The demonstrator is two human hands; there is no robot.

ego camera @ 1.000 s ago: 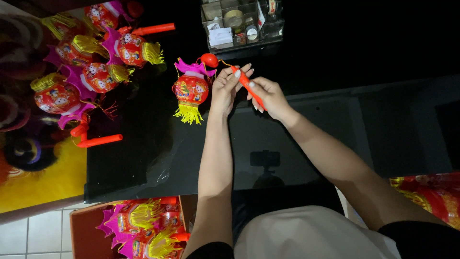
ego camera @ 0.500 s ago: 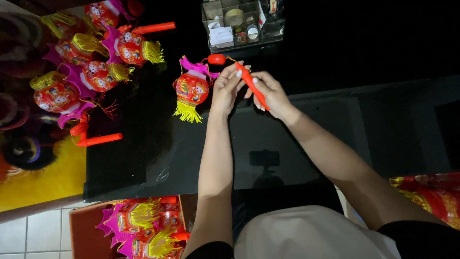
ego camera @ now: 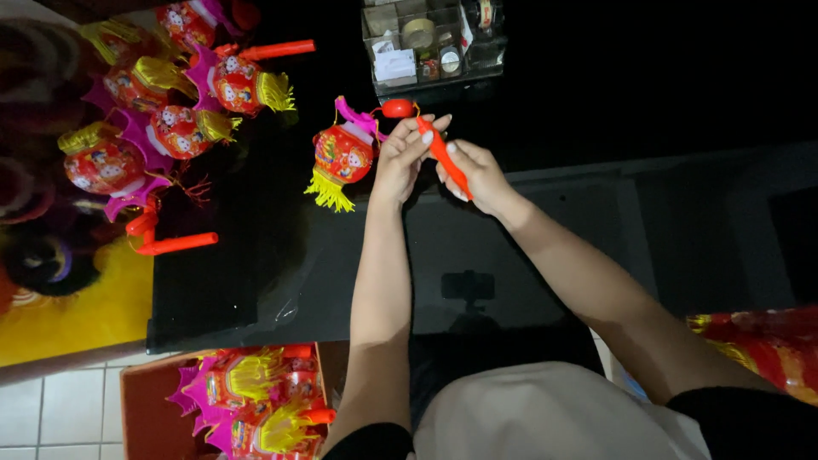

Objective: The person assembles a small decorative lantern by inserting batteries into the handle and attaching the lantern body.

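lantern (ego camera: pixel 342 155) left of hands, organiser (ego camera: pixel 430 43) behind (on table (ego camera: pixel 256 281))

A pile of finished red lanterns (ego camera: pixel 162 111) with yellow tassels and pink trim lies at the far left of the black glossy table (ego camera: pixel 256 273), 2 orange handle sticks (ego camera: pixel 175 244) among them. A clear compartment box (ego camera: pixel 430 43) of small parts stands at the table's far edge. More lanterns fill a red box (ego camera: pixel 247 400) on the tiled floor (ego camera: pixel 51 409).
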